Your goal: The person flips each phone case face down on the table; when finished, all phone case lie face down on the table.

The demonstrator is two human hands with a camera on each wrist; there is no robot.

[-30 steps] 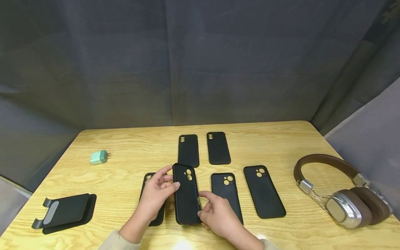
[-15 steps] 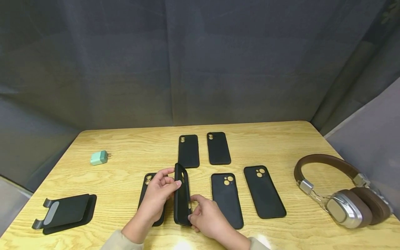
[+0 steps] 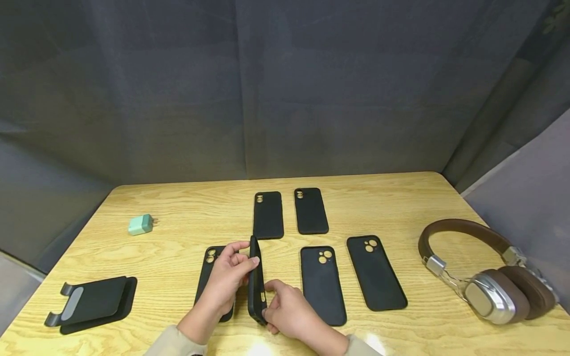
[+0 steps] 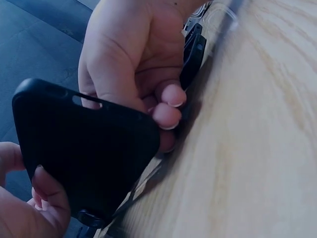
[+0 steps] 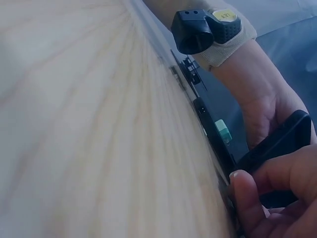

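Head view shows you holding the black phone case (image 3: 256,282) on edge above the wooden table (image 3: 401,198): your left hand (image 3: 227,277) pinches its upper part between thumb and fingers, and your right hand (image 3: 285,311) grips its lower end.

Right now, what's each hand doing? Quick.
Left hand: holding the upper end of the black phone case, which is tilted up on its edge.
Right hand: gripping the lower end of the same case.

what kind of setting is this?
Probably a staged recording booth: grey curtain on all sides, one wooden table, black phone cases in neat rows, headphones beside them.
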